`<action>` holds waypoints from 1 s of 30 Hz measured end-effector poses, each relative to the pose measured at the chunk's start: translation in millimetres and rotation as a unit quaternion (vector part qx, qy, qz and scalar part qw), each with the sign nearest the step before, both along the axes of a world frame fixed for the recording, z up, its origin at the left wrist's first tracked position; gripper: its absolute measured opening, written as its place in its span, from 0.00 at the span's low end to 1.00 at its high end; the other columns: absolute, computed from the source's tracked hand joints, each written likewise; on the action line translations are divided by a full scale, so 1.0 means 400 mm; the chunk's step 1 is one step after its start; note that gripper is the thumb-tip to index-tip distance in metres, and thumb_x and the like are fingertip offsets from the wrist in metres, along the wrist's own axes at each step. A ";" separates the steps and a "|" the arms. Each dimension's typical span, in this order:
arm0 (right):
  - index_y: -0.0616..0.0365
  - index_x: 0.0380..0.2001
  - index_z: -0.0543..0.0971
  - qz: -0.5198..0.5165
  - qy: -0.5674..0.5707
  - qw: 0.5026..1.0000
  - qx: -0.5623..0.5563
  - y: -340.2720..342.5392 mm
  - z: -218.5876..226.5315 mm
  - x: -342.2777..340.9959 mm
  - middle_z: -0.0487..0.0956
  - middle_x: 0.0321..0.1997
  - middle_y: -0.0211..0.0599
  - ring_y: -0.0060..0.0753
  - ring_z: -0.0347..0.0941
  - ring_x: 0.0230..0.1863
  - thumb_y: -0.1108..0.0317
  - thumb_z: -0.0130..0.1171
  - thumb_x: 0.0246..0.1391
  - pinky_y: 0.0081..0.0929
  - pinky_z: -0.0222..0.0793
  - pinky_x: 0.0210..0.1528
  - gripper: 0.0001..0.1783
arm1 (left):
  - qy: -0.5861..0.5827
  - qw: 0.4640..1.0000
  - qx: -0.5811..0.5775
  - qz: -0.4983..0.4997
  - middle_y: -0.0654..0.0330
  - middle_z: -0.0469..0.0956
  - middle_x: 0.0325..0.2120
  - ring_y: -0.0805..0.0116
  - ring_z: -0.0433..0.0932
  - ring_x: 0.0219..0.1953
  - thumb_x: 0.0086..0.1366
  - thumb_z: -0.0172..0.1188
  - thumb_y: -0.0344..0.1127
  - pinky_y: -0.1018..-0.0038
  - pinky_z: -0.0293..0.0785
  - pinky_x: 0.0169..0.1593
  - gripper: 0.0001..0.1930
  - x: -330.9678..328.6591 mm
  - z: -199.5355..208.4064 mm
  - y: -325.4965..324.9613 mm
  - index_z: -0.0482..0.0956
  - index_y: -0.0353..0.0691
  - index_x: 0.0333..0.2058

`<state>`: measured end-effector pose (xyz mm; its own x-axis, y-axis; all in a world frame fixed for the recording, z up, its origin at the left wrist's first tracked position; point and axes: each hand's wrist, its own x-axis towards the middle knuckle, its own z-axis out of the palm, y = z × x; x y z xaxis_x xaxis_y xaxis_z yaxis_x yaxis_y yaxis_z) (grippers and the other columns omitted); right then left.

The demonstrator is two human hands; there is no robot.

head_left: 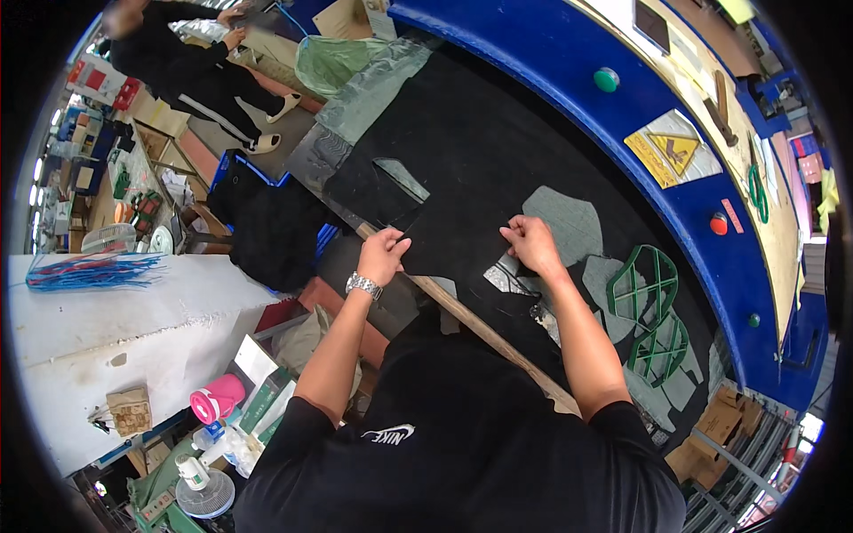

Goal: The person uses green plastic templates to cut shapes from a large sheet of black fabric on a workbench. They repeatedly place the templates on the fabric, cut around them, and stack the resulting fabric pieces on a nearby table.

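Observation:
A sheet of black material [453,235] stretches between my two hands above the dark worktable. My left hand [382,256], with a metal watch at its wrist, pinches the sheet's left edge near the wooden strip. On the other side, my right hand [533,244] has its thumb and fingers pressed together at the sheet's right edge. Just past that hand lies a grey-green cut piece [566,220]. Two green cutting dies [641,282] [658,350] rest to the right on more grey-green pieces. Light scraps [508,279] show below my right hand.
A wooden strip [480,329] runs along the table's near edge. The blue machine body [569,80] curves along the far side, with a green button [607,80] and a red button [719,223]. A blue crate [267,191] holds black material at left. Another person [191,71] stands at upper left.

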<state>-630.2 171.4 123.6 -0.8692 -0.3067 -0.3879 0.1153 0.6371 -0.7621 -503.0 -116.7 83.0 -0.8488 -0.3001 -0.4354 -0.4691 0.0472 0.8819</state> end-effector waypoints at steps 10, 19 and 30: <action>0.64 0.29 0.81 -0.067 0.050 0.995 0.054 -0.027 -0.005 -0.017 0.79 0.18 0.34 0.26 0.78 0.20 0.65 0.65 0.59 0.31 0.72 0.26 0.12 | -0.045 0.997 -0.049 -0.045 0.58 0.81 0.23 0.70 0.84 0.20 0.70 0.62 0.34 0.77 0.77 0.22 0.10 -0.053 0.043 -0.031 0.78 0.31 0.36; 0.61 0.20 0.74 -0.071 0.066 0.994 0.057 -0.041 0.001 -0.001 0.72 0.14 0.34 0.27 0.76 0.17 0.66 0.65 0.58 0.32 0.69 0.23 0.16 | -0.005 1.000 -0.001 -0.024 0.60 0.78 0.18 0.72 0.79 0.15 0.70 0.61 0.34 0.74 0.73 0.18 0.09 -0.048 0.023 -0.044 0.78 0.35 0.32; 0.64 0.32 0.81 -0.079 0.225 0.951 0.196 -0.071 -0.009 0.031 0.82 0.27 0.45 0.51 0.80 0.32 0.70 0.72 0.50 0.42 0.75 0.39 0.11 | 0.018 0.988 -0.108 -0.113 0.57 0.82 0.16 0.67 0.83 0.16 0.71 0.59 0.41 0.71 0.78 0.23 0.11 -0.055 -0.015 -0.064 0.77 0.38 0.37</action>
<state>-617.8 143.1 120.1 -0.9975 -0.0664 -0.0237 -0.0479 0.8847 -0.4637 -525.1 -142.4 77.1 -0.9184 -0.1847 -0.3500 -0.3937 0.3359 0.8557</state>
